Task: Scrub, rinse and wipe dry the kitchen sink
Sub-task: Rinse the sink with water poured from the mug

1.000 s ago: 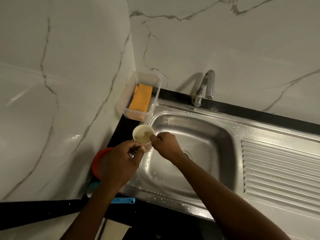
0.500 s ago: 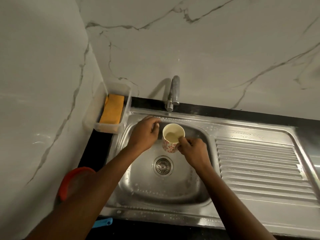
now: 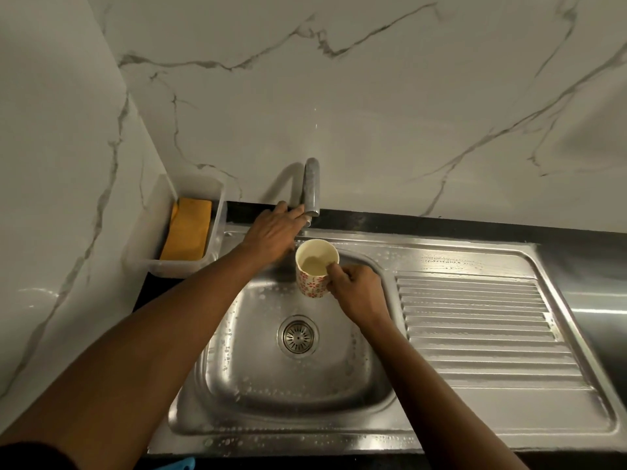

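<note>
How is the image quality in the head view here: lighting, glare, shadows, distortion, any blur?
Head view: dim, warm light; bright glare streaks on the ribbed steel draining board and stainless sink basin; the grey metal tap throws a soft shadow leftward on the marble wall; wide-angle bending curves the counter edge and wall corner; the left hand, right hand and red-patterned cup look reasonably sharp.

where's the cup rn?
Head view, centre: the cup is held by the right hand over the sink basin's back edge, just below the tap the left hand touches.
</note>
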